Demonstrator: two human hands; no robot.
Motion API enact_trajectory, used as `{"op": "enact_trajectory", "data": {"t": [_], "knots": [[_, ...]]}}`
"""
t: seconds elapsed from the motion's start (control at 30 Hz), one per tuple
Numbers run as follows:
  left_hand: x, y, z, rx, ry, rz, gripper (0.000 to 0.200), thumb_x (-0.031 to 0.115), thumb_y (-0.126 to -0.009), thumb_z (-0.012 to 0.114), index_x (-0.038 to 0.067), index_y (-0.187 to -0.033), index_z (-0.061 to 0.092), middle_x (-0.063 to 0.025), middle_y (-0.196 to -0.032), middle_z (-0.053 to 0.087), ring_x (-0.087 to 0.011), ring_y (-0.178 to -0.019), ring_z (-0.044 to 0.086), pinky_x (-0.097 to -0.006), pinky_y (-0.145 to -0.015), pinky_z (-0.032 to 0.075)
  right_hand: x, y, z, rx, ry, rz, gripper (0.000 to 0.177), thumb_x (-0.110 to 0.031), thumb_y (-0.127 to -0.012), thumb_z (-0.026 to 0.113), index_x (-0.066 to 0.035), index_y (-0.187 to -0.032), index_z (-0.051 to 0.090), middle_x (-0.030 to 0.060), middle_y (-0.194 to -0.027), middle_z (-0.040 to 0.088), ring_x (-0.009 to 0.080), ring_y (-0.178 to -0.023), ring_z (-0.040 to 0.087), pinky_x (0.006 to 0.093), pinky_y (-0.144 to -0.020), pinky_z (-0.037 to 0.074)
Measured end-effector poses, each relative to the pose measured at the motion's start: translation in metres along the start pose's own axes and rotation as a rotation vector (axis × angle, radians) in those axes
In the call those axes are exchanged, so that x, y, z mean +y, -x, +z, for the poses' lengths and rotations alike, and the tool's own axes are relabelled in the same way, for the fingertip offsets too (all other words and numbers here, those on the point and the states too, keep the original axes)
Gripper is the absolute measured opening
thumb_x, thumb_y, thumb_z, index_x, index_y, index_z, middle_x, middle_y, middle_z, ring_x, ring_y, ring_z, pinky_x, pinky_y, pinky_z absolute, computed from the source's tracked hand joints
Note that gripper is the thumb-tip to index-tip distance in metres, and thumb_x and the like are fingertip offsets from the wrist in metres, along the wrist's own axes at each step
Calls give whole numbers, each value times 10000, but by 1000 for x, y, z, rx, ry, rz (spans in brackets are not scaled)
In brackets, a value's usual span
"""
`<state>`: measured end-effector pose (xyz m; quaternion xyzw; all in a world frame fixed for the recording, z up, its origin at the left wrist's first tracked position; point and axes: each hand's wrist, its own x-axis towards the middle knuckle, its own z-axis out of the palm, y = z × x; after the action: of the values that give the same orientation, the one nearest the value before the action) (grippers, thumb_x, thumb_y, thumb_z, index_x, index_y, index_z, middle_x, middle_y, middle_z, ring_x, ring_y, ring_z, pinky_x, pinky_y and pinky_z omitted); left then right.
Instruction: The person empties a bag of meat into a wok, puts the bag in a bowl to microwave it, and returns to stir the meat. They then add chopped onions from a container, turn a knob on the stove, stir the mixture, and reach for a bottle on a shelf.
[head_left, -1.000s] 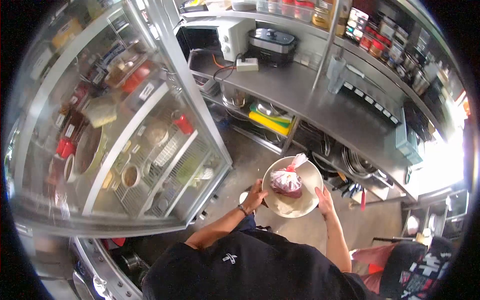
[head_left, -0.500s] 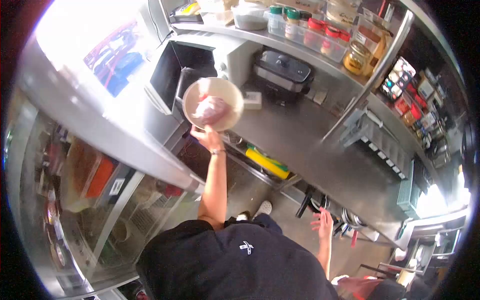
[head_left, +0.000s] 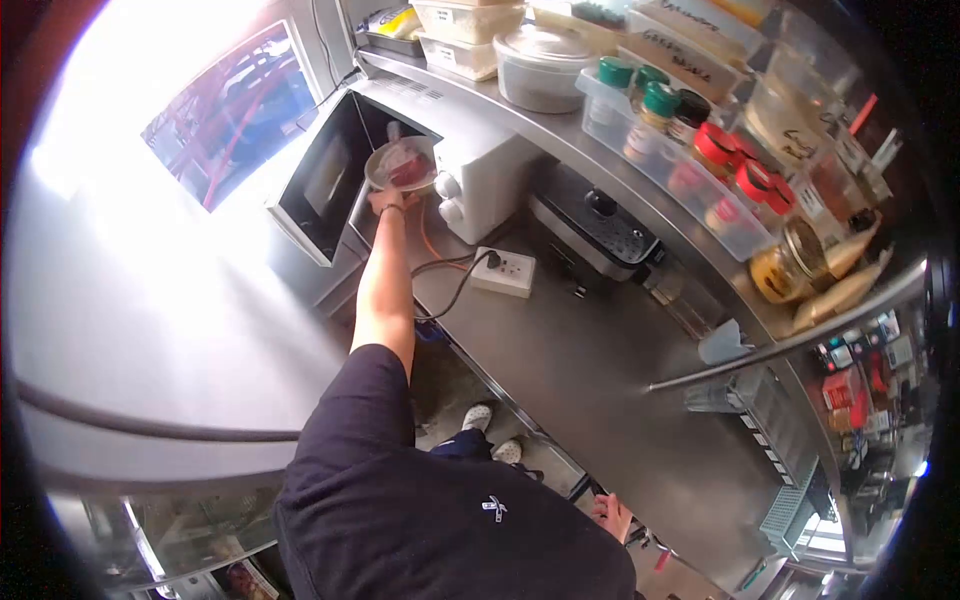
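My left hand (head_left: pixel 388 199) grips the near rim of a pale bowl (head_left: pixel 423 158) at the mouth of a white microwave (head_left: pixel 490 165). Inside the bowl lies a pinkish-red lump that looks like raw meat (head_left: pixel 406 170), partly wrapped in something whitish. The microwave door (head_left: pixel 318 190) stands swung out to the left, and the bowl is partly within the opening. My right hand (head_left: pixel 612 516) hangs by the front edge of the steel counter (head_left: pixel 590 400), holding nothing, its fingers loosely bent and apart.
A power strip (head_left: pixel 503 272) with cables sits on the counter right of the microwave. Behind it is a black-topped appliance (head_left: pixel 598 222). The shelf above carries tubs (head_left: pixel 543 70), spice jars in a clear bin (head_left: pixel 690 170) and a yellow jar (head_left: pixel 785 268).
My left hand has carried the bowl forward into the microwave's opening. My body has moved closer to the microwave and counter, and my right hand has come beside the counter edge.
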<state>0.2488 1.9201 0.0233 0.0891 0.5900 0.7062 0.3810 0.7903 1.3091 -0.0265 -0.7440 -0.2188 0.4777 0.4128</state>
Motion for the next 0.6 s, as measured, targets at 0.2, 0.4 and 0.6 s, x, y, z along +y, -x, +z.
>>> {"op": "enact_trajectory", "data": {"t": [0.2,0.4,0.6], "knots": [[-8,-39,33,-29,-529,329,481,367,-816,589,-41,-1070,607,-251,-1101,604,-352,-1066,577,-429,-931,430,-6,-5,1,99,-34,141,459,-403,-858,608,48,-941,624,136,-684,642,177,-576,594,297,-515,465],[146,93,-45,475,-958,1598,129,169,-810,544,83,-817,640,-109,-844,622,-301,-790,575,-423,-724,443,-49,2,12,71,48,149,475,-457,-865,571,13,-891,635,141,-800,676,193,-595,610,293,-507,453],[170,26,-182,6,-234,659,492,350,-986,286,11,-1294,464,-152,-1310,486,-250,-1213,442,-350,-1040,288,-25,-5,7,239,-77,276,528,-491,-819,613,20,-949,600,164,-822,679,209,-677,642,315,-521,457]]}}
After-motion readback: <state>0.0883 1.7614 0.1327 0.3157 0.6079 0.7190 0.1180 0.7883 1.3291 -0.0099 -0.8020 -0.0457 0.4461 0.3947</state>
